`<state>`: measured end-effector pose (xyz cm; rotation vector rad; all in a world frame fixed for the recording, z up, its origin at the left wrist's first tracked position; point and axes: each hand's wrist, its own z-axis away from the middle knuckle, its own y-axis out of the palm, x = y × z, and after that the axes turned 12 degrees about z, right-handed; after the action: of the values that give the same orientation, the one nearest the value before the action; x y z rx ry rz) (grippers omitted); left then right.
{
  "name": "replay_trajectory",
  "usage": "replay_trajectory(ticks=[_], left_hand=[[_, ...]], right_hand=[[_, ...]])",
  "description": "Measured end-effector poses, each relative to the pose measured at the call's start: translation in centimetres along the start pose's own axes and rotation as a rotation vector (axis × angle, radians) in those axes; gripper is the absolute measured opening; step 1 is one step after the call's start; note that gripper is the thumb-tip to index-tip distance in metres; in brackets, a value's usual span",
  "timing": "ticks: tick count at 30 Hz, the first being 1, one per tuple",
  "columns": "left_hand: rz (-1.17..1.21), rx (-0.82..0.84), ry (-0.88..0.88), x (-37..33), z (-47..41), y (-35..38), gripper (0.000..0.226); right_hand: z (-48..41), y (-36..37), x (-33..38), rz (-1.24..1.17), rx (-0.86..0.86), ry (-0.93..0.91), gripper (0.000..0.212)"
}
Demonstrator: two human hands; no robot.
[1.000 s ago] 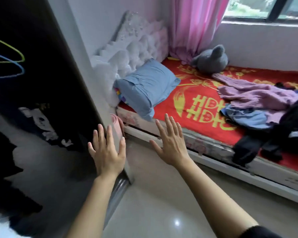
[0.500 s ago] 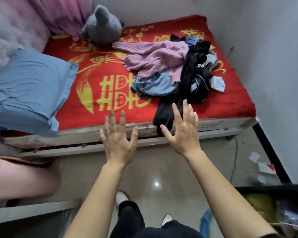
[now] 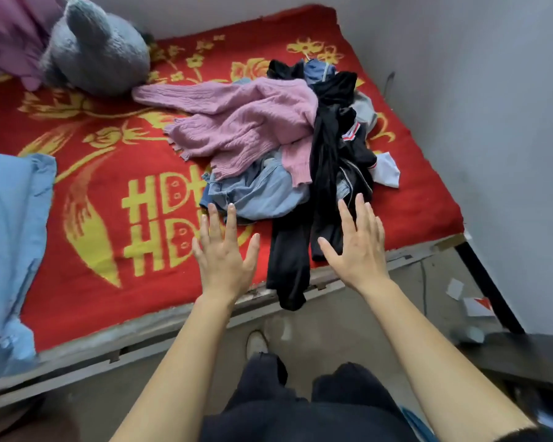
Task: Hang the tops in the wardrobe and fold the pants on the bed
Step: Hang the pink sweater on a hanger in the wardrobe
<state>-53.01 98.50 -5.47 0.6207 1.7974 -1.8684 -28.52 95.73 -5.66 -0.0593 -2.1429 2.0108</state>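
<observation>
Head view: both hands, left (image 3: 223,256) and right (image 3: 358,247), spread flat and empty above the bed's near edge (image 3: 179,317) beside black pants (image 3: 292,250).

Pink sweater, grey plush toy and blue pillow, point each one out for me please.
pink sweater (image 3: 246,122): head view, on the knit body at the top of the clothes pile.
grey plush toy (image 3: 99,49): head view, on its rounded fuzzy body.
blue pillow (image 3: 10,234): head view, on the middle of the pillowcase.

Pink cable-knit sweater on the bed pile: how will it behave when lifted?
Likely floppy: the pink cable-knit sweater lies crumpled, sleeves sprawled. Probably bulky but light for its size, given the thick knit. It overlaps the light-blue denim garment, so lifting may drag that along.
</observation>
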Motion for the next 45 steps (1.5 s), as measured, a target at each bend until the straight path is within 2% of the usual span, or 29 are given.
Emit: replay_trajectory(ticks=[5,13,16,20,23,26,28,30,33,37,40,42,43,45], left_hand=[[-0.052,0.085,0.060,-2.7,-8.2,2.8,0.074],[-0.185,0.198,0.071,-6.9,-16.0,13.0,0.074],[-0.247,0.249,-0.030,-8.0,-17.8,16.9,0.076],[-0.269,0.363,-0.249,-8.6,-20.6,22.2,0.079],[-0.305,0.419,-0.355,-7.7,-23.2,25.2,0.089],[-0.359,0.446,-0.396,-5.3,-25.9,27.3,0.114],[-0.405,0.461,-0.421,-3.1,-27.7,28.8,0.128],[-0.437,0.489,-0.466,-0.7,-29.0,30.3,0.133],[-0.419,0.558,-0.512,2.9,-28.6,32.3,0.115],[-0.454,0.643,-0.395,7.6,-26.5,33.0,0.078],[-0.404,0.728,-0.342,10.0,-27.0,32.5,0.070],[-0.342,0.770,-0.329,10.7,-27.7,32.3,0.068],[-0.314,0.781,-0.326,11.0,-28.0,32.3,0.068],[-0.273,0.796,-0.328,11.4,-28.4,32.4,0.068]], right_hand=[[-5.6,1.4,-2.1,0.000,0.049,0.076,0.083],[-13.7,7.7,-10.9,-0.069,0.241,0.122,0.083],[-17.0,10.2,-14.9,-0.115,0.357,0.121,0.083],[-21.9,13.7,-19.4,-0.142,0.468,0.116,0.083],[-26.0,16.3,-20.9,-0.160,0.524,0.103,0.086],[-30.5,18.5,-19.9,-0.202,0.450,0.055,0.091],[-33.3,19.7,-18.4,-0.241,0.340,0.046,0.095],[-35.2,21.4,-16.5,-0.233,0.209,0.041,0.099],[-35.6,24.1,-13.4,-0.196,0.118,0.009,0.104],[-35.0,27.1,-8.9,-0.062,0.211,-0.123,0.101],[-40.3,27.0,-4.6,0.008,0.031,-0.177,0.093],[-46.1,26.2,-2.3,0.086,-0.090,-0.140,0.095],[-49.0,26.0,-1.7,0.142,-0.115,-0.113,0.094],[-53.8,26.2,-1.0,0.249,-0.023,-0.114,0.081]])
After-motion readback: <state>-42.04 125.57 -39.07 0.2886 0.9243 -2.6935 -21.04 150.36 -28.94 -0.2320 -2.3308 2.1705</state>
